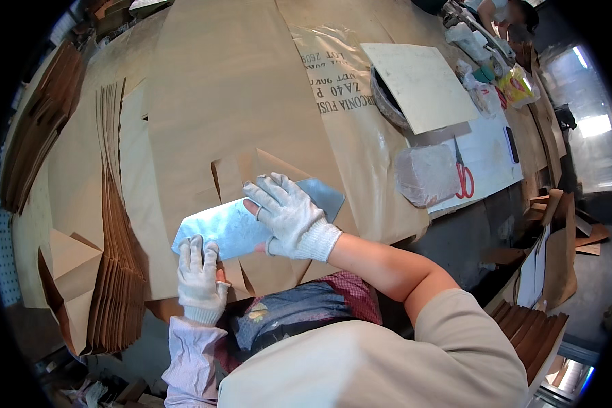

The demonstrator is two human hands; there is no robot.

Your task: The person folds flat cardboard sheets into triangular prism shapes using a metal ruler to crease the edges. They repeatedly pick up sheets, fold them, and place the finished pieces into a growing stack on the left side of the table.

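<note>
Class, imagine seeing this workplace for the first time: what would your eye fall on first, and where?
The shiny metal plate stands out first, lying over brown paper at lower centre, with the gloved left hand at its left end and the gloved right hand across its right part. Next come the red-handled scissors at right and a fanned stack of brown paper at left.

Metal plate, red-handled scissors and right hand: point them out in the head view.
Metal plate (221, 228), head view: its exposed flat face.
Red-handled scissors (461, 168), head view: the handles, near the pivot.
Right hand (289, 214), head view: its gloved back.
</note>
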